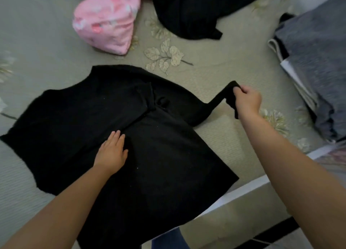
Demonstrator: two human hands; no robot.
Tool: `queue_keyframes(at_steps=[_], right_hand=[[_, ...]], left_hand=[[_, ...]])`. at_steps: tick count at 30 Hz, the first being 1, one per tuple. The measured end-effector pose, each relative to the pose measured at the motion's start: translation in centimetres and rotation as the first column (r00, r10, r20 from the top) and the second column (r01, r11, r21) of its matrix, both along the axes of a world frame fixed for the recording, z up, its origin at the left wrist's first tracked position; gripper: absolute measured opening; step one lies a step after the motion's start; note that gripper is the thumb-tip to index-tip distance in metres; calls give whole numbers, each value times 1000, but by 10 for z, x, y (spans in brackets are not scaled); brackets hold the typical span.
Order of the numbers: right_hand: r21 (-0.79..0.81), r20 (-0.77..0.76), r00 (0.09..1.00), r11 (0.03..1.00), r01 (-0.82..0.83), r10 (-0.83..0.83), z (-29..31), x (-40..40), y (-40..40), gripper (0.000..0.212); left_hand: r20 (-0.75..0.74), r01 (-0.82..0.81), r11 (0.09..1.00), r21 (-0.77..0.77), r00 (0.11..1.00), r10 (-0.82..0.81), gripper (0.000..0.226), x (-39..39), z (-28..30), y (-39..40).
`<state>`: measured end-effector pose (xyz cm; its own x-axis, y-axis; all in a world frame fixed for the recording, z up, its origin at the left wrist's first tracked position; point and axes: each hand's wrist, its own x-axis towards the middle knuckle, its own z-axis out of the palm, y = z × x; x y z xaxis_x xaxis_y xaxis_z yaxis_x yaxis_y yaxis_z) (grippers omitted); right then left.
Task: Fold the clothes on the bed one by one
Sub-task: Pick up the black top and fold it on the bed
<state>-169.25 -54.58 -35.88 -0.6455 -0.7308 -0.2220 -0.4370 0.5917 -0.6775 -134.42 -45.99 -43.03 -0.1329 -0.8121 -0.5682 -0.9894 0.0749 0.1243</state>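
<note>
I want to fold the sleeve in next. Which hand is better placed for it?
The right hand: it already pinches the end of the black top's sleeve. The left hand lies flat, holding the top down.

Pink bundle (107,18): top cut off by the upper edge, print blurred.
Far black garment (191,10): runs out past the top edge; its kind cannot be told.
Grey pile (316,61): cut off at the right edge.
Black top (116,136): near hem leaves the bottom edge; fabric under the left hand (112,151) hidden.
Sleeve (227,95): end hidden inside the right hand (247,99).
</note>
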Motion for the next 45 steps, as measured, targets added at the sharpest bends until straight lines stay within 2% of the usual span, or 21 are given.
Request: queue_keyframes(at_steps=[3, 5, 6, 8, 11, 12, 13, 14, 17, 19, 21, 24, 28, 31, 34, 35, 37, 39, 40, 42, 45], right_hand=[[-200, 133, 979, 972, -127, 155, 35, 72, -31, 26], [-313, 213, 916, 912, -265, 339, 56, 130, -39, 29], [-352, 196, 873, 863, -363, 447, 63, 161, -38, 29], [-395, 171, 709, 707, -587, 684, 69, 223, -26, 29], [-310, 321, 322, 420, -853, 891, 53, 297, 8, 37], [-245, 348, 249, 344, -906, 904, 41, 313, 19, 39], [-172, 358, 223, 299, -939, 907, 27, 322, 28, 40], [-100, 364, 233, 287, -953, 902, 14, 325, 35, 38], [134, 289, 353, 328, -935, 890, -17, 313, 42, 32], [244, 182, 415, 368, -897, 891, -31, 298, 42, 33], [304, 4, 440, 418, -856, 898, -40, 280, 37, 37], [433, -251, 357, 434, -790, 900, -52, 251, 23, 47], [662, -334, 200, 381, -645, 921, -63, 230, 8, 63], [677, -377, 149, 381, -629, 914, -70, 227, -7, 56], [562, -484, 173, 456, -690, 858, -70, 222, -25, 31], [533, -518, 178, 479, -698, 837, -66, 219, -29, 23], [540, -510, 190, 484, -689, 839, -61, 215, -34, 17], [569, -482, 170, 455, -686, 860, -60, 211, -32, 17], [581, -471, 150, 434, -688, 869, -60, 212, -30, 21], [589, -467, 123, 412, -695, 875, -63, 217, -25, 38], [666, -412, 101, 375, -645, 906, -70, 220, -25, 64]], left_hand=[[-69, -185, 977, -102, 982, 178, 56, 23, 30, -4], [-119, -323, 933, -157, 944, 307, 54, 49, 50, -1], [-150, -403, 899, -173, 913, 380, 53, 65, 59, 4], [-237, -595, 784, -178, 799, 553, 49, 102, 75, 22], [-283, -776, 612, -151, 627, 725, 44, 156, 91, 55], [-251, -796, 589, -140, 604, 756, 44, 171, 91, 67], [-221, -805, 581, -125, 593, 774, 45, 185, 90, 79], [-202, -808, 579, -107, 588, 783, 45, 195, 86, 87], [-187, -813, 579, -58, 578, 794, 46, 210, 66, 94], [-231, -811, 585, -28, 574, 785, 47, 208, 50, 86], [-319, -812, 584, -8, 556, 768, 47, 200, 34, 70], [-408, -814, 578, -53, 546, 732, 55, 191, 13, 39], [-401, -841, 538, -54, 512, 760, 67, 192, -8, 3], [-407, -807, 584, -87, 564, 718, 41, 196, -13, -10], [-551, -820, 528, -220, 551, 627, 24, 210, -2, -16], [-570, -782, 535, -318, 609, 551, 22, 218, 3, -15], [-498, -583, 629, -513, 800, 335, 24, 235, 9, -7], [-369, -341, 748, -569, 919, 137, 28, 249, 8, 13], [-309, -248, 794, -555, 948, 81, 30, 253, 5, 26], [-224, -177, 858, -483, 972, 75, 35, 257, -1, 50], [-288, -321, 866, -384, 933, 217, 34, 253, -5, 67]])
